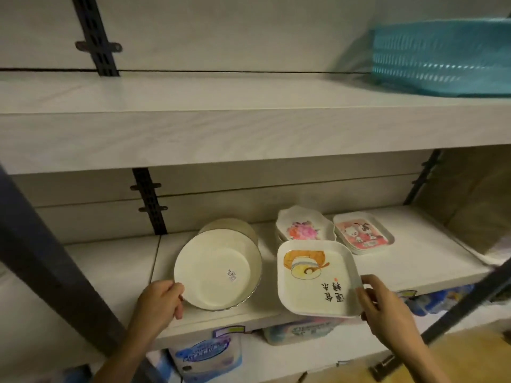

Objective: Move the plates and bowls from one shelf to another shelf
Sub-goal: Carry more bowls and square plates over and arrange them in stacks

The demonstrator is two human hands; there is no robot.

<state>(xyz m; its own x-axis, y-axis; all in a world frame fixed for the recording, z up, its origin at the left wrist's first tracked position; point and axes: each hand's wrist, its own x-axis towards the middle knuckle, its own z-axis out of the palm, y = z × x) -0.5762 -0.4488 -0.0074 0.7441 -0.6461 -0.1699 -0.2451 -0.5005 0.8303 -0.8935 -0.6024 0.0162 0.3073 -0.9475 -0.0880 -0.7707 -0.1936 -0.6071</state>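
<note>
Head view: at the lower shelf's [414, 272] front edge, the left hand [159, 298] curls its fingers round the near rim of a round white bowl [213, 275], and the right hand [384, 313] pinches the right corner of a square plate [312, 286] overhanging that edge. Flowered dishes [304, 226] and pink trays [362, 233] sit stacked toward the back

The round plate [210, 268] is white, the square plate [312, 295] has an orange picture and black writing, the wavy dish [302, 230] has pink flowers, and the basket [442, 59] is blue-green.
</note>
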